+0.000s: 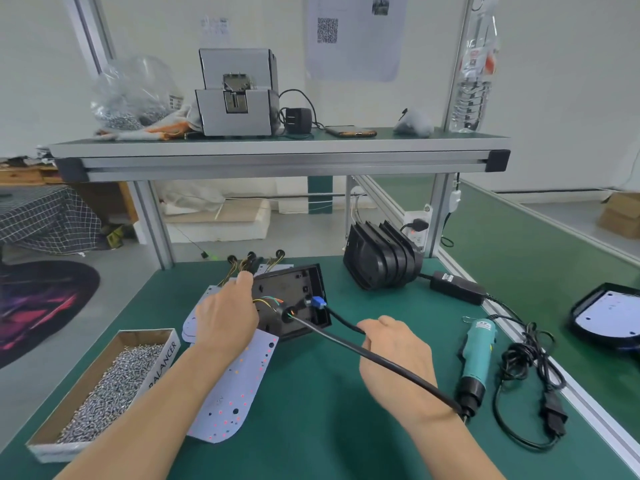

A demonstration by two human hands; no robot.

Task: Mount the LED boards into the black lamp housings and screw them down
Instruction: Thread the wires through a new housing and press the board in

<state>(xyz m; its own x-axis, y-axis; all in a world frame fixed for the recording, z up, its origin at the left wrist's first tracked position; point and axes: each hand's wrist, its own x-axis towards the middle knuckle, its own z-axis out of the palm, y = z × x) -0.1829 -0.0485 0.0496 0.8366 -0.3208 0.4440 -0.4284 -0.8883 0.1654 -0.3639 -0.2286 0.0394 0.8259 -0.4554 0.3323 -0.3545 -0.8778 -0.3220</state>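
Two hands are busy on the green bench (pixel 329 410). The left hand (pixel 225 313) curls over the left edge of the black lamp case (pixel 294 289). The case lies open side up on top of some white LED boards (pixel 239 382). The right hand (pixel 394 355) pinches a thick black cable (pixel 329 335). The cable goes into a round hole in the case, where thin yellow, green and orange wires (pixel 268 301) poke out.

I think a hard tug could pull those thin wires loose. Sliding the case might scratch the boards under it. The cable runs across the right wrist, so it could catch there. The box of screws (pixel 162 362) is close to the left arm, and a bump might spill it.

The case looks like hard, dull plastic with straight walls. The boards are flat, thin and pale, with round ends and little dots. The cable is smooth and bendy. The screws are tiny, shiny and grey, heaped in a cardboard box. The blue-green screwdriver (pixel 476 355) lies untouched near the right hand.
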